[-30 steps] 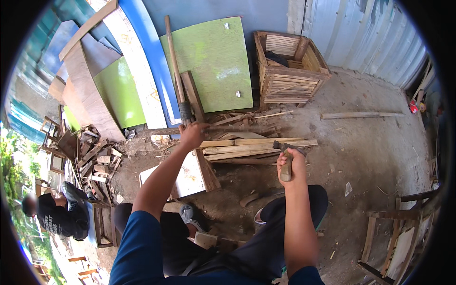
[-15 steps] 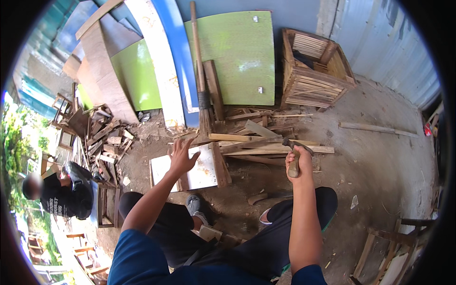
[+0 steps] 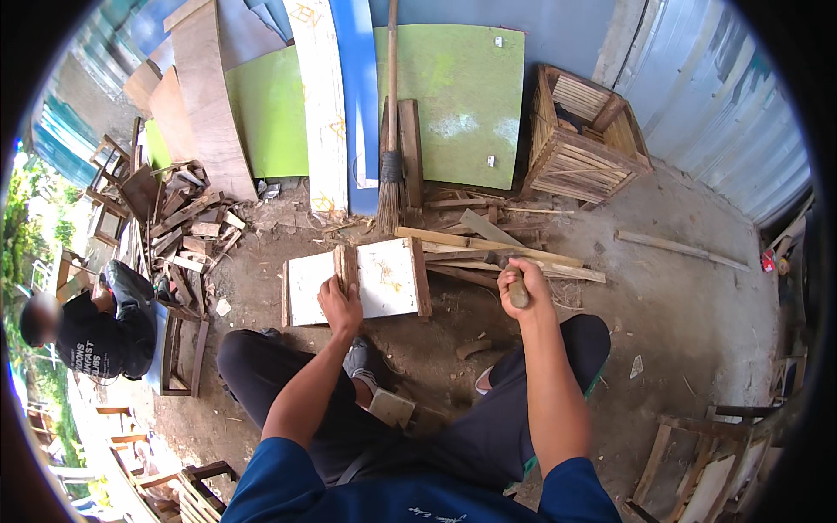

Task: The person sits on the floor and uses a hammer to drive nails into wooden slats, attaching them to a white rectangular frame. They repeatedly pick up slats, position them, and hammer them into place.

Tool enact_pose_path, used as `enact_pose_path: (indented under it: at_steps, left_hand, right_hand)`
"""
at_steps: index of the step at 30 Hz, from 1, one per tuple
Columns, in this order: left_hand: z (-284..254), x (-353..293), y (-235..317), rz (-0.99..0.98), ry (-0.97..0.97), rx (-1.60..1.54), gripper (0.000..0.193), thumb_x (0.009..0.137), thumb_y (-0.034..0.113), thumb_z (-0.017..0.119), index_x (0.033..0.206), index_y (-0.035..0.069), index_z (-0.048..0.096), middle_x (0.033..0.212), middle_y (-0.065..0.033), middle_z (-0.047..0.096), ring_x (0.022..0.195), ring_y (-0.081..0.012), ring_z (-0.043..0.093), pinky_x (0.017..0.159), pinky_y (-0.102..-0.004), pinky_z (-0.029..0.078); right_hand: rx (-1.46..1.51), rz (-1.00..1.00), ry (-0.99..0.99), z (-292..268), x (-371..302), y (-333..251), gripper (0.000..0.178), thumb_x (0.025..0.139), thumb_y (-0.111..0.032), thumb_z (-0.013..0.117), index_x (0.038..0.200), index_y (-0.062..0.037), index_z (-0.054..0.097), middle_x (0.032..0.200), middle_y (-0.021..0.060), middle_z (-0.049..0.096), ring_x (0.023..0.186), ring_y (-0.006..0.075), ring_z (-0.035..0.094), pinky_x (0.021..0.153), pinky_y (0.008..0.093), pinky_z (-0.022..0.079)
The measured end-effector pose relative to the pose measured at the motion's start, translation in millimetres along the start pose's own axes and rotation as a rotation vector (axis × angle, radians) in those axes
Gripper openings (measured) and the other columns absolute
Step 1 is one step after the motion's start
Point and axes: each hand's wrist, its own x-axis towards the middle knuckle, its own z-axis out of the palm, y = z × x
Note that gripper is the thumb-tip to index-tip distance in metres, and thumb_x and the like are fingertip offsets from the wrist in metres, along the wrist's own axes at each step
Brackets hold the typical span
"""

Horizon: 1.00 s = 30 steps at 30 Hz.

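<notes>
A white board point(image 3: 387, 272) with wooden end pieces lies on the ground before my feet. Across its middle stands a short wood strip point(image 3: 346, 261). My left hand point(image 3: 342, 307) is closed about the near end of that strip, with some fingertips hidden. To the right of the board, my right hand point(image 3: 526, 288) grips a hammer point(image 3: 520, 295) by its wooden handle. The hammer's dark head point(image 3: 497, 258) shows just beyond my fist, raised above the loose timber and apart from the board.
Loose timber strips point(image 3: 558, 264) lie beyond the board, near a broom point(image 3: 391, 166) leaning on panels. A slatted crate point(image 3: 586, 139) stands far right. Wood scraps point(image 3: 187, 222) are heaped at left, where another person point(image 3: 109, 336) sits. A curved piece point(image 3: 473, 349) lies between my feet.
My left hand, spread above the board before, has come down onto the wood strip and closed. My right hand has moved slightly left with the hammer. The view has shifted.
</notes>
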Motion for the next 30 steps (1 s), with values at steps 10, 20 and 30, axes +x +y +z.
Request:
enact_pose_path:
  at_steps: [10, 20, 30]
  left_hand:
    - [-32, 6, -38, 0.207, -0.046, -0.107, 0.042, 0.09, 0.002, 0.067, 0.13, -0.007, 0.06, 0.126, -0.0246, 0.061, 0.121, -0.0415, 0.059, 0.107, -0.045, 0.046]
    - [-61, -32, -68, 0.287, -0.097, -0.112, 0.045, 0.09, -0.001, 0.065, 0.133, -0.004, 0.053, 0.128, -0.0248, 0.056, 0.121, -0.0436, 0.057, 0.104, -0.0488, 0.046]
    - [-59, -23, -55, 0.27, -0.135, -0.076, 0.044, 0.091, 0.0, 0.062, 0.133, -0.004, 0.05, 0.13, -0.0255, 0.054, 0.125, -0.0446, 0.052, 0.108, -0.0479, 0.043]
  right_hand:
    - [0.119, -0.218, -0.053, -22, -47, -58, 0.025, 0.095, -0.002, 0.063, 0.105, -0.0012, 0.041, 0.085, 0.0082, 0.049, 0.061, 0.0125, 0.052, 0.048, 0.0212, 0.049]
    - [0.214, -0.155, 0.007, -75, -103, -76, 0.026, 0.098, -0.005, 0.062, 0.11, 0.0088, 0.043, 0.089, 0.0114, 0.05, 0.066, 0.0099, 0.053, 0.051, 0.018, 0.049]
    - [0.032, 0.022, 0.279, -131, -86, -56, 0.018, 0.095, -0.009, 0.066, 0.103, -0.0037, 0.05, 0.089, 0.0098, 0.054, 0.064, 0.0099, 0.052, 0.05, 0.0194, 0.045]
